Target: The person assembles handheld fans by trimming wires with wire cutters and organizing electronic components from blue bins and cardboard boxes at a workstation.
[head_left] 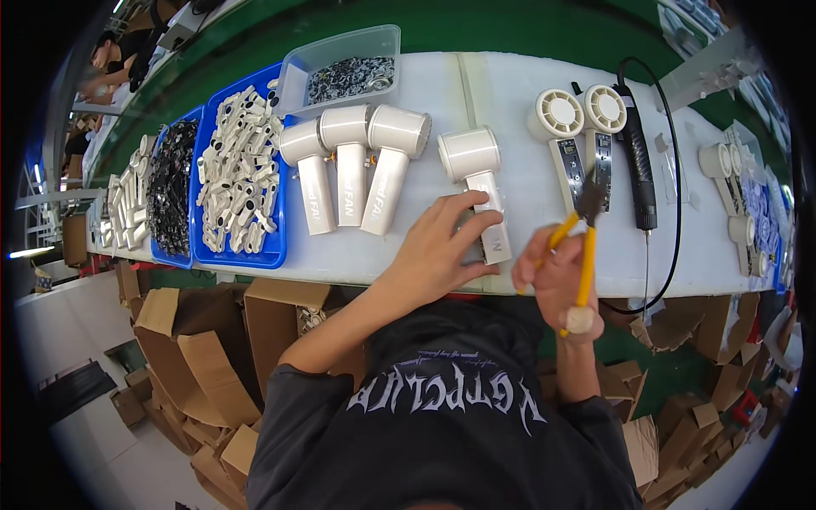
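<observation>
A white handheld fan [473, 155] lies on the table with its round head away from me. My left hand [435, 246] is closed around its handle, fingers over the top and thumb at the near end. In my right hand [551, 276] is a pair of pliers [588, 223] with yellow grips and dark jaws pointing away; the grips are spread apart. The pliers are to the right of the fan, apart from it. Beyond their jaws lie two fans with opened handles [562, 153], circuit boards showing inside.
Three more white fans [348, 170] lie left of my hand. Farther left are a blue tray [283, 223] of white parts and another of black parts [172, 191]. A clear bin [340, 64] stands behind. A corded black electric screwdriver [639, 161] is at right. Cardboard boxes [204, 357] fill the floor.
</observation>
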A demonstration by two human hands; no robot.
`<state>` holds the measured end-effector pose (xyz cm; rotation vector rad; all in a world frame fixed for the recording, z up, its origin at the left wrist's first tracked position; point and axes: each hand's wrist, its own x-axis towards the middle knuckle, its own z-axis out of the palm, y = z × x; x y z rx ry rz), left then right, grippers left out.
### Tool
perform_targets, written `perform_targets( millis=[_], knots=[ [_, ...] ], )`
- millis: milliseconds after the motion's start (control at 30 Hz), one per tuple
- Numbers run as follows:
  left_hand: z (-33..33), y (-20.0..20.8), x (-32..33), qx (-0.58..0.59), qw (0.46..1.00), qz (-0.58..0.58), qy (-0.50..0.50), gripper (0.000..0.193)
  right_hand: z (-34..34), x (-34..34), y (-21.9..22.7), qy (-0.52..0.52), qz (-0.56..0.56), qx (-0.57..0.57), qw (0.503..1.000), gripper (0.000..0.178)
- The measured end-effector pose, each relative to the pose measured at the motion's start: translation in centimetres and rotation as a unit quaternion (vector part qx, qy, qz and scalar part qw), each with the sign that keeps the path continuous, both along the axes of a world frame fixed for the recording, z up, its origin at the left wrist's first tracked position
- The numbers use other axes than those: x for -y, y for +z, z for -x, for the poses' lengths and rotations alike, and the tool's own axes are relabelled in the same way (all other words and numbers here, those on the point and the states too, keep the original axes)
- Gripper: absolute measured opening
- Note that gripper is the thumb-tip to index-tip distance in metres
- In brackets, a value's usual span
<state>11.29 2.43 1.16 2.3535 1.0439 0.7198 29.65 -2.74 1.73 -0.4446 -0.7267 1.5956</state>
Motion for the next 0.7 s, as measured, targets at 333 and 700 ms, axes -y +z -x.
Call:
perform_targets(
  millis=[333,700],
  knots=[
    [2.7,0.2,0.2,0.023,0.997,0.069,0.003,0.045,2.4,-2.5,-0.8,0.01,0.078,0.111,0.991,0.06],
    [1.7,3.2,-1.8,-0.007,0.961,0.254,0.11,0.049,2.5,-2.4,-0.7,0.02,0.026,0.15,0.988,0.064]
  ],
)
